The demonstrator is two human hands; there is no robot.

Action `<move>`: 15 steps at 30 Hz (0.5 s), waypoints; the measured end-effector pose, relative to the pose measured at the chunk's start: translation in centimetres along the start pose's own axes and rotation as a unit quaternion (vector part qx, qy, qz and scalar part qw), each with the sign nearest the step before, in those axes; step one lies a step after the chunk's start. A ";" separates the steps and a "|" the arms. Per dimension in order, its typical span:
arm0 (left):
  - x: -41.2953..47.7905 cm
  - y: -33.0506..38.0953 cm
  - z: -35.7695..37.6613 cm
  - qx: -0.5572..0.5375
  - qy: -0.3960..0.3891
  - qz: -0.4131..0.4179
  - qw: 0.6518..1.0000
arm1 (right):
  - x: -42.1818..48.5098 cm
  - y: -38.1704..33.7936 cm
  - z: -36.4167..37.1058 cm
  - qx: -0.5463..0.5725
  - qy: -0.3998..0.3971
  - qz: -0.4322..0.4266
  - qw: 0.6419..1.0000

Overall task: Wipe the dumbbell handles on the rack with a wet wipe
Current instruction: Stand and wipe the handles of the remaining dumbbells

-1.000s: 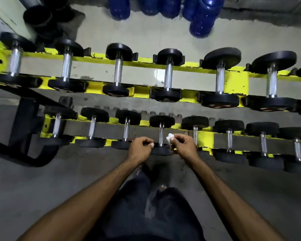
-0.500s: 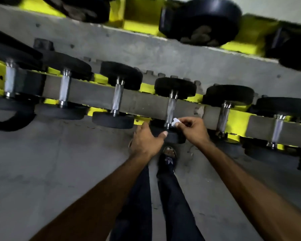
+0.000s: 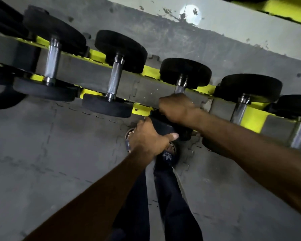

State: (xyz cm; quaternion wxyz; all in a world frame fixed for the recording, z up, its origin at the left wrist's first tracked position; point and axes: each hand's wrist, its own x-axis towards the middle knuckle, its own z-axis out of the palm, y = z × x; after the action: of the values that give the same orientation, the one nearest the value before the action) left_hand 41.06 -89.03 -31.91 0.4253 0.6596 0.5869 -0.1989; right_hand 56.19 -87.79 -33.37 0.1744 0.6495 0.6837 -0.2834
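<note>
At frame centre, the right hand (image 3: 176, 107) wraps in a fist round the dumbbell handle (image 3: 180, 88) on the yellow rack (image 3: 141, 109); the left hand (image 3: 149, 136) clasps that dumbbell's near weight head (image 3: 163, 126) just below.

The scene is dim under flat, cool light. Beyond the rack (image 3: 254, 117), a round white glare spot (image 3: 190, 14) burns out on the pale floor (image 3: 233, 32). On the rack, chrome handles (image 3: 115, 79) carry soft highlights; the black weight ends (image 3: 122, 49) lose detail. Just below the rack, the near end of the gripped dumbbell (image 3: 184, 72) sinks into shadow. Far from the rack, at the frame edges, lines bend and the forearms (image 3: 87, 202) smear softly.
</note>
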 end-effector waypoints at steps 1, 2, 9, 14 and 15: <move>-0.1 0.1 -0.1 0.006 -0.001 -0.002 1.000 | 0.9 -0.6 -0.9 -0.040 -0.040 -0.013 0.998; -0.1 0.1 -0.1 0.010 -0.001 -0.003 1.000 | 1.7 -1.1 -1.7 -0.070 -0.077 -0.028 0.994; -0.3 0.9 -0.1 0.022 -0.006 -0.017 1.000 | 0.0 0.5 -2.0 0.013 -0.053 -0.075 0.996; -0.7 1.3 0.5 -0.006 0.011 -0.017 1.000 | -4.5 4.0 5.2 0.298 0.074 0.129 0.943; -1.0 1.4 0.7 -0.006 0.017 -0.012 1.000 | -4.7 4.0 6.5 0.390 0.088 0.195 0.896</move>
State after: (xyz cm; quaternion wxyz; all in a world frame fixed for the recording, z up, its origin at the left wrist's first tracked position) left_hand 42.32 -90.13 -31.07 0.4164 0.6537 0.6029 -0.1891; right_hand 59.76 -95.52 -36.19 -0.1023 0.8078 0.3906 -0.4294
